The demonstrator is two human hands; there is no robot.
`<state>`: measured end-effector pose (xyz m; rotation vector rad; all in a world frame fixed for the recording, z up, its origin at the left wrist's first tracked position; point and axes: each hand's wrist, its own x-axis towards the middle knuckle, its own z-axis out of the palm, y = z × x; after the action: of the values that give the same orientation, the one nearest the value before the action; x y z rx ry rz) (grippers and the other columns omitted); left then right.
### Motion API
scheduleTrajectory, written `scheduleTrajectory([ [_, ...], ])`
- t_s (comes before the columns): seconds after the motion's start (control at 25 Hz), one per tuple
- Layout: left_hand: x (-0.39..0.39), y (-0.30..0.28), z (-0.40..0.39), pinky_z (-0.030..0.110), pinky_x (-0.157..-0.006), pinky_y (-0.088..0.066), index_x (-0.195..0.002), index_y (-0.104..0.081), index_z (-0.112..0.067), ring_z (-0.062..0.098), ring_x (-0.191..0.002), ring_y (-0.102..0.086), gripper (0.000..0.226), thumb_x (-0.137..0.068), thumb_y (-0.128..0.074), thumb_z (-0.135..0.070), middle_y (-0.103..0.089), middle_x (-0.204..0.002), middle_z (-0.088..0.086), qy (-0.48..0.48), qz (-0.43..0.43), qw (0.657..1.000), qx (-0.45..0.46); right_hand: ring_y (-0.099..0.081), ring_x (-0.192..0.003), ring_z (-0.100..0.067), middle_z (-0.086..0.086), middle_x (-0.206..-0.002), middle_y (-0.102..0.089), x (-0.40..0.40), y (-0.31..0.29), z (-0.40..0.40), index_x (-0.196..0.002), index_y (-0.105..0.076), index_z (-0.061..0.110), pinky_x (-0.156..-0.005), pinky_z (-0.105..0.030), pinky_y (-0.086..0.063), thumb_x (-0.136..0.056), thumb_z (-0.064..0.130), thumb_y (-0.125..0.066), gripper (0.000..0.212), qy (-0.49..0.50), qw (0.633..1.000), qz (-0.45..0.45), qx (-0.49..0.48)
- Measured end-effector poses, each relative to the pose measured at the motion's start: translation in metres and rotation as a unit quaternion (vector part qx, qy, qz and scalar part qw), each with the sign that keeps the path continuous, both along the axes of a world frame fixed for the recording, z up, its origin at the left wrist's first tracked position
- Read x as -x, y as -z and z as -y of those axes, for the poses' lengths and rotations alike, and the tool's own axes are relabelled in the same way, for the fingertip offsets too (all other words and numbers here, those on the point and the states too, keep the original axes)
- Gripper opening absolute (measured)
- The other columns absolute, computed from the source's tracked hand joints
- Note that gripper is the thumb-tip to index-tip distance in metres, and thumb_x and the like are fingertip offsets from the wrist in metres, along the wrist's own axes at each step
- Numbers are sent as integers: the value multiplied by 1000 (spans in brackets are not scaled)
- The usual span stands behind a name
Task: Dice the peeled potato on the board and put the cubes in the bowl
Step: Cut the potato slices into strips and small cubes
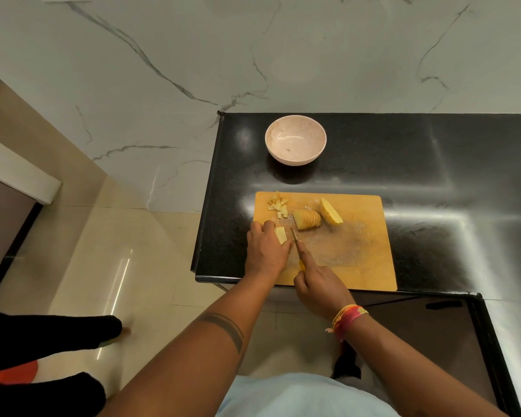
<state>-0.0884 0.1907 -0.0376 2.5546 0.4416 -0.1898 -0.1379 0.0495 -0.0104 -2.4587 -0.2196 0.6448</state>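
No brand, label or writing is showing on any item.

Left hand [265, 248]: lying knuckles-up on the board's [361, 260] near-left corner, fingers curled over a pale potato slice [281, 235] and pinning it flat; the slice is peeking out at the fingertips, just left of the blade.

Cubes [278, 206]: a small heap of cut pieces is lying at the board's far-left corner, apart from both hands, just beyond the left hand.

Knife [294, 235]: the narrow blade is standing edge-down on the board beside the slice, pointing away from the person; a yellow handle is showing under the fingers.

Right hand [319, 284]: wrapping the knife handle, forefinger stretching along the blade's back; coloured threads [348, 319] are circling the wrist.

Sliced half [307, 219]: a potato half, cut into slices standing together, is resting mid-board beyond the blade tip, untouched.

Whole half [331, 211]: 1 uncut piece is leaning just right of the slices, seemingly touching them.

Bowl [295, 139]: pinkish, sitting upright on the black counter [433, 164] beyond the board, well apart from both hands; no cubes are lying in it.
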Motion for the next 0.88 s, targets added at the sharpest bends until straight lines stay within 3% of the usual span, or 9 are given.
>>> scheduleTrajectory([
  [0.4,-18,-1,-26,32,-109,-38,-143,-52,-22,19,-129,-40,51,-96,-57,-4,-46,-140,-4,152,15,988,10,-52,-54,-17,3,-65,-57,-4,8,0,-163,2,24,-46,-30,-32,-100,21,-43,77,12,1000,5,0],
  [0.6,-10,5,-31,31,-111,-42,-144,-54,-17,15,-125,-46,49,-96,-64,-15,-46,-133,-2,124,30,991,26,-52,-55,-16,3,-66,-56,1,14,-10,-163,7,24,-48,-28,-31,-101,22,-42,79,-13,1000,0,-11],
  [0.88,-13,4,-31,32,-110,-40,-144,-55,-19,17,-126,-43,47,-97,-62,-16,-48,-134,-2,127,30,991,20,-54,-54,-18,0,-65,-58,3,23,-10,-162,10,29,-48,-33,-37,-100,22,-41,80,-1,1000,1,-18],
])
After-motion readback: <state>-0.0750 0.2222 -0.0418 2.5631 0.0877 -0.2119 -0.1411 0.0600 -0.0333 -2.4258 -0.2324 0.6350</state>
